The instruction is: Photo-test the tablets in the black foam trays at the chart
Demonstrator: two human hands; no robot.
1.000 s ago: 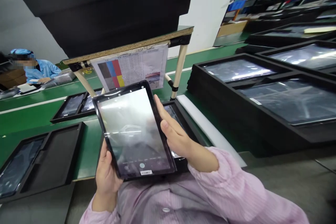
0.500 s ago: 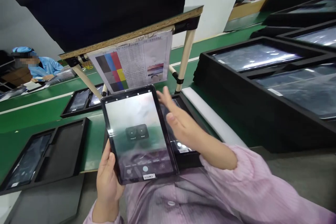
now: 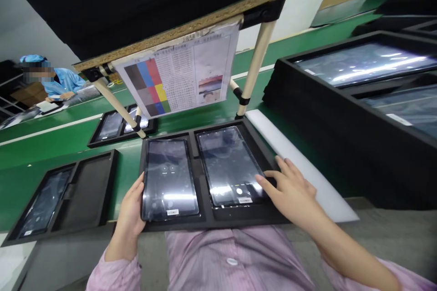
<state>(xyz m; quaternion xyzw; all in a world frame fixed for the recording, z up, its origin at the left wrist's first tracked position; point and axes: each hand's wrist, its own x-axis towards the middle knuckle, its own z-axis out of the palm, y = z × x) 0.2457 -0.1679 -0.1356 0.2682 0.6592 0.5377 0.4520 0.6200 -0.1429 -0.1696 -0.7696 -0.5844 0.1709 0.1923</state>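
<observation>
**Left tablet [image 3: 170, 177] now lower, at the left bay of the black tray [image 3: 204, 200]; its lit screen now dark**

Compared with half a second ago, the right hand [image 3: 290, 186] is farther right and lower, by the tray's right side. Its fingers are parted and hold nothing visible. The left hand [image 3: 129, 209] is at the tablet's outer long edge; whether it grips tablet, tray or both cannot be told. Full seating in the bay cannot be confirmed. A second tablet [image 3: 230, 163] lies in the right bay.

Handling, as judged: light for its size, stiff, slippery on its glossy face, and fragile at glass and corners. Recommended hold: both long edges, level, with fingers clear of the screen and the white label [image 3: 172, 212].
</observation>
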